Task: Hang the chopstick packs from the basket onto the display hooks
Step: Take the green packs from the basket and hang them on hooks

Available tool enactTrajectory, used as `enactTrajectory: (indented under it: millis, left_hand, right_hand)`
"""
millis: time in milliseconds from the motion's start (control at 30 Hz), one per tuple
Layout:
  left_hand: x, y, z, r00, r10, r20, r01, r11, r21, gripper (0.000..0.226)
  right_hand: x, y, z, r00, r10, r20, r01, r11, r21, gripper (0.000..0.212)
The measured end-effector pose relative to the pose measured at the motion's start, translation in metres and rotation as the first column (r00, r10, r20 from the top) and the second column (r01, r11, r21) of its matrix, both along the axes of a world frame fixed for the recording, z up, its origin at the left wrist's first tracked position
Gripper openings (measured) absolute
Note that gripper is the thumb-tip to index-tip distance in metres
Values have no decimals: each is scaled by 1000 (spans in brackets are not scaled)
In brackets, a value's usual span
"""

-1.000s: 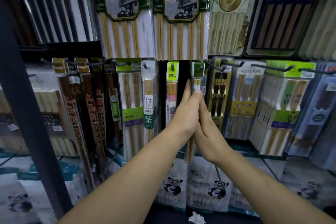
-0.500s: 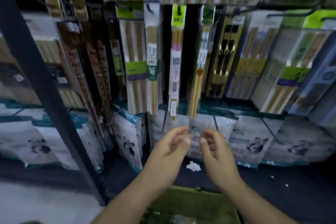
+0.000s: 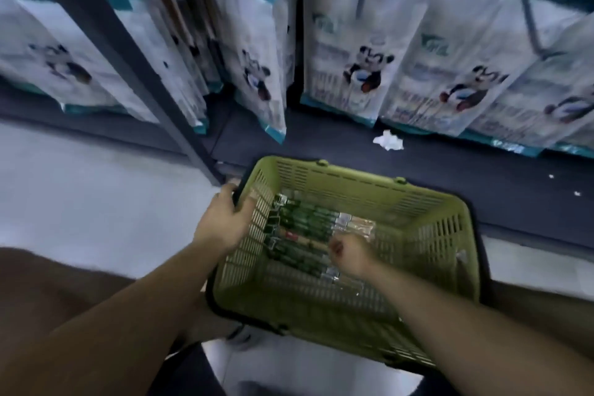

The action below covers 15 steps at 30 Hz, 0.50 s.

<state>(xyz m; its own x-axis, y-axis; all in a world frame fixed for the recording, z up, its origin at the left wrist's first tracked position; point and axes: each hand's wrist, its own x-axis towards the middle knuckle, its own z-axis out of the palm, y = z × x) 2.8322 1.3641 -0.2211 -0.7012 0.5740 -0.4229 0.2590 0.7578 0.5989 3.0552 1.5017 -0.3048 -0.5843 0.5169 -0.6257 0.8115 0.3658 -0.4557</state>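
Note:
A green plastic basket point(image 3: 427, 212) sits low in front of me on the floor. Several chopstick packs point(image 3: 305, 228) with green and clear wrapping lie across its bottom. My left hand point(image 3: 221, 219) grips the basket's left rim, fingers curled over the edge. My right hand point(image 3: 348, 254) is inside the basket, fingers curled down onto the packs; whether it has hold of one is hidden by the hand itself. The display hooks are out of view above.
White bags with panda prints point(image 3: 360, 71) hang along the lowest row above a dark bottom shelf point(image 3: 450, 177). A crumpled white scrap point(image 3: 389, 141) lies on that shelf. A dark upright post point(image 3: 135, 67) stands at the left. Pale floor point(image 3: 80, 196) lies left of the basket.
Both hands left the hung pack at the hooks and dropped down. The view tilted from the display to the basket. The left hand took the rim; the right reached among the packs.

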Motion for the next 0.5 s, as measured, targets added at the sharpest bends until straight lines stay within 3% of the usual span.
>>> enactTrajectory:
  millis: [133,267,333,400,500]
  left_hand:
    - [3,-12,-17,999,39,3,-39,996,77,28]
    - [2,-8,-22,996,93,-15,-91,992,90,24]
    - [2,-8,-24,994,106,-14,-104,991,87,25]
    - [2,-9,-25,994,111,-2,-111,990,85,26]
    - [2,-8,-27,992,123,5,-123,989,86,28]
  right_hand:
    - [-8,-3,-35,998,32,62,-31,999,-16,21]
    - [-20,-13,-55,963,224,151,-236,970,66,68]
    - [-23,-23,-63,943,273,190,-300,945,129,81]
    - [-24,-32,-70,932,297,207,-336,921,195,83]
    - [-22,-37,-77,906,361,222,-413,870,271,64]
